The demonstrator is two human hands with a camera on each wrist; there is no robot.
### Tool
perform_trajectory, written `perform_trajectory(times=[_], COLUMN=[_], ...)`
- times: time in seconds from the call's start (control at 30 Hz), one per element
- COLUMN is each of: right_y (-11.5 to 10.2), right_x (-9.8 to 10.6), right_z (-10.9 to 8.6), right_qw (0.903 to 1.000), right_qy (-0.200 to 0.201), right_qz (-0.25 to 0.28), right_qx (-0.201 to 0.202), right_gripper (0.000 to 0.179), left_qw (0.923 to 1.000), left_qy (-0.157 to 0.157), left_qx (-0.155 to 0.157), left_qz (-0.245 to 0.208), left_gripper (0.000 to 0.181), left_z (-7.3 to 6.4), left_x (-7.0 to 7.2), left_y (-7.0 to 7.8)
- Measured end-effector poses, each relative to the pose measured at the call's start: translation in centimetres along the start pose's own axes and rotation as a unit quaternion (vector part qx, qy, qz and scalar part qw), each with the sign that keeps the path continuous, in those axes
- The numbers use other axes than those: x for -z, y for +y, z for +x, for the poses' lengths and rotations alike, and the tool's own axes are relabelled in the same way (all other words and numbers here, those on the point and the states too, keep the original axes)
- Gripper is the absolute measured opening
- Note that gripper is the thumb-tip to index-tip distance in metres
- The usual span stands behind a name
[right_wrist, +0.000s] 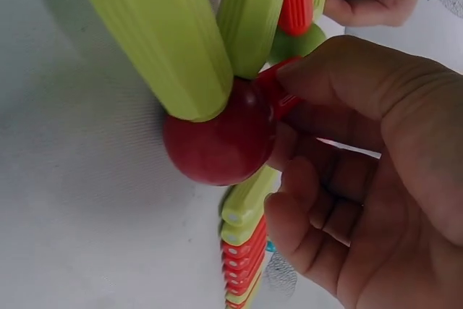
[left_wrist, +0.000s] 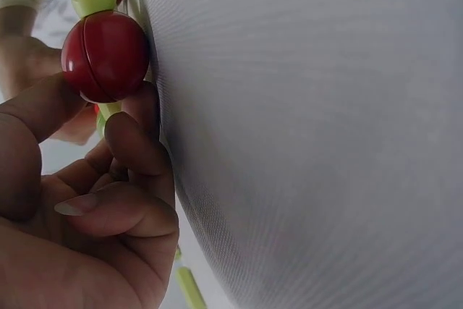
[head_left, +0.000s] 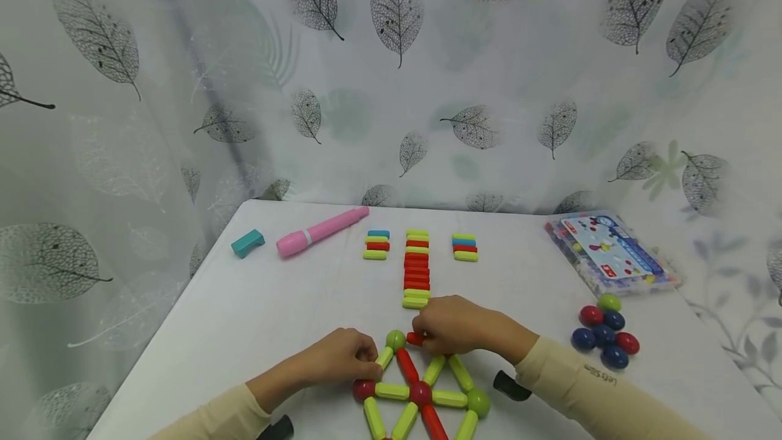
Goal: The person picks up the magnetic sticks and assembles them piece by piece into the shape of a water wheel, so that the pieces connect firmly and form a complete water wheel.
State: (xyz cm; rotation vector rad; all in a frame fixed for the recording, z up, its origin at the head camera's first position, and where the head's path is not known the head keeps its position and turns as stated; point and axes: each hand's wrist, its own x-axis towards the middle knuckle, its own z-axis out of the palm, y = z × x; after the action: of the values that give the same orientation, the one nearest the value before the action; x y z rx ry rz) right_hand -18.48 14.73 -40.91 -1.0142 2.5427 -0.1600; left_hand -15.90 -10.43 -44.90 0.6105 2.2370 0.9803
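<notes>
A wheel-like frame of green and red rods joined by balls lies at the near edge, with a red ball (head_left: 420, 393) at its hub. My left hand (head_left: 336, 357) pinches the red ball (left_wrist: 106, 56) at the frame's left corner, thumb on one side and fingers on the other. Between thumb and fingers of my right hand (head_left: 455, 324) is a short red rod (head_left: 415, 338), which reaches toward the green ball (head_left: 396, 339) at the top. Its other end meets a red ball (right_wrist: 221, 135), hidden under that hand in the head view. Another green ball (head_left: 478, 402) forms the right corner.
Rows of loose rods (head_left: 417, 267) lie beyond the frame. Loose balls (head_left: 603, 335) sit at right, below a clear plastic case (head_left: 611, 250). A pink pen-shaped thing (head_left: 320, 231) and a teal block (head_left: 247, 244) lie at back left. A leaf-print curtain (head_left: 397, 87) hangs behind.
</notes>
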Motion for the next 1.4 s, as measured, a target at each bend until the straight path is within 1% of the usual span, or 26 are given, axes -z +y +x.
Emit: perform_trajectory(times=[0.2,0.37,0.5,0.6,0.67,0.8,0.87,0.9,1.0,1.2,1.27,1.4], right_y=[-0.4,-0.5,-0.3,-0.2,-0.1,-0.1,0.0,0.0,0.1,0.9,1.3,2.1], right_x=[0.0,-0.5,-0.6,-0.6,-0.6,-0.8,-1.0,-1.1,-1.4,-1.6,-1.5,-0.9], right_z=[0.3,0.4,0.2,-0.1,-0.3,-0.6,-0.6,-0.7,-0.8,-1.0,-1.4,-2.2], right_qw=[0.9995,0.9989,0.9992,0.9996,0.9998,0.9998,0.9997,0.9996,0.9993,0.9982,0.9972,0.9923], right_qy=[-0.011,0.000,0.007,0.006,0.003,0.007,0.017,0.021,0.035,0.055,0.065,0.093], right_qz=[-0.029,-0.048,-0.040,-0.026,-0.016,-0.008,-0.004,-0.004,0.001,0.019,0.031,0.057], right_qx=[-0.009,-0.001,-0.002,-0.006,-0.011,-0.017,-0.018,-0.018,-0.016,-0.014,-0.023,-0.058], right_gripper=[0.008,0.007,0.005,0.007,0.010,0.015,0.013,0.012,0.009,0.009,0.012,0.020], left_qw=[1.0000,1.0000,1.0000,0.9999,0.9999,0.9999,1.0000,1.0000,1.0000,0.9999,0.9999,0.9999], left_qy=[0.004,0.006,0.006,0.007,0.009,0.010,0.007,0.005,-0.001,0.001,0.000,-0.002], left_qx=[-0.002,-0.002,-0.003,-0.001,0.002,0.005,0.002,0.000,-0.002,0.005,0.007,0.008], left_qz=[0.002,0.001,0.005,0.008,0.007,0.004,0.003,0.003,0.003,0.010,0.009,0.010], left_gripper=[0.011,0.012,0.012,0.012,0.018,0.051,0.062,0.065,0.064,0.065,0.066,0.066], left_z=[0.0,-0.1,0.0,0.0,0.0,0.1,0.1,0.1,0.2,0.4,0.5,0.5], left_x=[0.0,-0.1,-0.1,-0.1,-0.1,-0.1,-0.1,-0.1,0.0,-0.1,-0.1,-0.1], left_y=[0.0,-0.1,0.0,0.1,0.2,0.2,0.3,0.3,0.5,0.6,0.6,0.7])
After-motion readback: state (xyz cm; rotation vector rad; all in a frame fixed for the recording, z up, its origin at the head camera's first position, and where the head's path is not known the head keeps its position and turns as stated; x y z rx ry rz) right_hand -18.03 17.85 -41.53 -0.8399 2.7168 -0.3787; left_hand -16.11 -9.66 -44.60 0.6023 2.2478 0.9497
